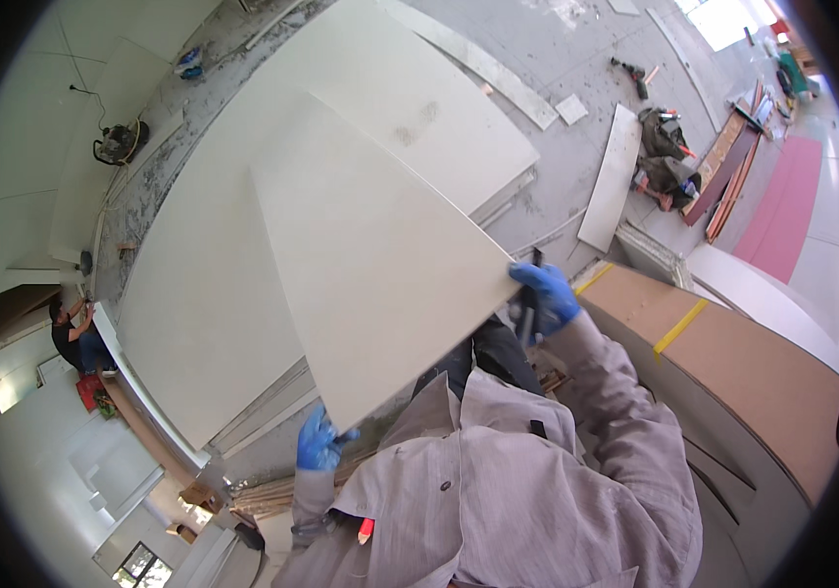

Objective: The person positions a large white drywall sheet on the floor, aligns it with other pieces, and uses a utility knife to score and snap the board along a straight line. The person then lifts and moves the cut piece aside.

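Observation:
A long white board [380, 265] is tilted up in front of me, its near end close to my body. My left hand [320, 441], in a blue glove, is closed on its near left corner. At the near right corner, my gloved right hand [552, 296] grips the edge. A slim dark tool [529, 312] is also in that right hand; its exact kind is hard to make out. Under the raised board lies a stack of large white sheets [194, 284], with dark smudges on the top one.
A brown board with yellow tape [733, 358] stands at my right. Beyond are a tool bag [665, 181], a drill [632, 76], wood strips [728, 176] and pink sheets [782, 206]. A coiled cord machine [123, 144] sits far left; another person [76, 333] crouches at the left.

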Demonstrator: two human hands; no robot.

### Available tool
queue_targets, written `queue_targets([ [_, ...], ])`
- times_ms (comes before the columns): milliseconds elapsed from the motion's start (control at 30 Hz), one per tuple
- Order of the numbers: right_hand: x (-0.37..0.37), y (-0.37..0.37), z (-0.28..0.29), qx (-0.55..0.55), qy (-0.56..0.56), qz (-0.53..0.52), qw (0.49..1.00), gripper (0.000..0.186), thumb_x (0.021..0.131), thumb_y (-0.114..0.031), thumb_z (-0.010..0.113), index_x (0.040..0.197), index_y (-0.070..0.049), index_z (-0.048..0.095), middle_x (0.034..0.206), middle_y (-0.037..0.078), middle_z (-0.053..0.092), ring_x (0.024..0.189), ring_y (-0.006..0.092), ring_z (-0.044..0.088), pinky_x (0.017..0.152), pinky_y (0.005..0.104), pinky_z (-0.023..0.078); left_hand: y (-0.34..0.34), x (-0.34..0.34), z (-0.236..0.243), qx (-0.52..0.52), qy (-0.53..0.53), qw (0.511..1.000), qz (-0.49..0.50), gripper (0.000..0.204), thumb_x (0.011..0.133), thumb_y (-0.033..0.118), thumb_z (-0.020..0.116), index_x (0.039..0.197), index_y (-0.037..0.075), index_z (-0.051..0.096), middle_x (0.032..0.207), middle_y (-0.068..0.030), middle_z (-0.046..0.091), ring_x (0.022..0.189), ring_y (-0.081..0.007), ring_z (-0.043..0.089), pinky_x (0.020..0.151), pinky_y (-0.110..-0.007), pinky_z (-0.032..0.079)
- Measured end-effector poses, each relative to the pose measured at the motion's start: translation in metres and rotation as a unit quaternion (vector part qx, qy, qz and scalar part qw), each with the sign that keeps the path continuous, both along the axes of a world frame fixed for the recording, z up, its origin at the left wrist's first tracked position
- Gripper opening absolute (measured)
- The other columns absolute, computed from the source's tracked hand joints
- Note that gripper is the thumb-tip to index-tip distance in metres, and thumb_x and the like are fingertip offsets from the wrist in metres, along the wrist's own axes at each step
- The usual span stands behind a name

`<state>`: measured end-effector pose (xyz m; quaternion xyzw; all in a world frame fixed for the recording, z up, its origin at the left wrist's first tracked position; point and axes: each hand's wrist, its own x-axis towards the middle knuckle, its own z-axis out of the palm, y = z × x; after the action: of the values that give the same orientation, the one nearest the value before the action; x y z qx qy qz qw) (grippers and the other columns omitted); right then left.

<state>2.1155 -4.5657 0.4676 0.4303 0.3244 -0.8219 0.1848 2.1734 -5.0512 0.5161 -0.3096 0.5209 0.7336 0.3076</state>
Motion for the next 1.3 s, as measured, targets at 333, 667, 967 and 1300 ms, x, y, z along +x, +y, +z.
queue_targets([
  [333,0.025,0.023,0.198,0.106,0.137,0.005,0.985,0.025,0.092,-0.024,0.065,0.097,0.000,0.069,0.073,0.009,0.070,0.051,0.0184,0.065,0.046,0.0292,0.053,-0.015,-0.024,0.009,-0.483,0.421,0.750,-0.165,0.046,0.103,0.023,0.054,0.137,-0.007,0.051,0.129,-0.0170,0.064,0.113,-0.0258,0.064,0.099,-0.041,0.053],
  [667,0.072,0.090,0.243,0.032,0.081,-0.055,0.995,0.036,0.094,-0.037,0.066,0.092,-0.001,0.070,0.070,0.009,0.068,0.054,0.0183,0.065,0.046,0.0307,0.054,0.093,-0.195,0.112,-0.301,0.752,0.564,-0.159,0.028,0.099,0.025,0.060,0.101,-0.002,0.069,0.088,-0.0132,0.072,0.085,-0.0260,0.068,0.103,-0.052,0.048],
  [967,0.183,0.205,0.206,-0.058,0.141,-0.116,0.982,0.044,0.097,-0.037,0.061,0.096,0.006,0.073,0.066,0.010,0.067,0.046,0.0158,0.062,0.039,0.0256,0.048,0.427,-0.378,0.165,0.116,0.770,0.558,-0.287,0.029,0.099,0.026,0.057,0.103,0.000,0.068,0.085,-0.0131,0.069,0.080,-0.0253,0.065,0.103,-0.052,0.046],
  [1300,0.268,0.325,0.229,0.034,0.265,-0.317,0.910,0.050,0.100,-0.043,0.056,0.101,0.004,0.072,0.076,0.012,0.071,0.054,0.0143,0.064,0.047,0.0245,0.051,0.835,-0.417,0.235,0.402,0.687,0.431,-0.424,0.030,0.099,0.027,0.054,0.106,0.001,0.066,0.082,-0.0129,0.066,0.074,-0.0246,0.062,0.102,-0.053,0.045],
])
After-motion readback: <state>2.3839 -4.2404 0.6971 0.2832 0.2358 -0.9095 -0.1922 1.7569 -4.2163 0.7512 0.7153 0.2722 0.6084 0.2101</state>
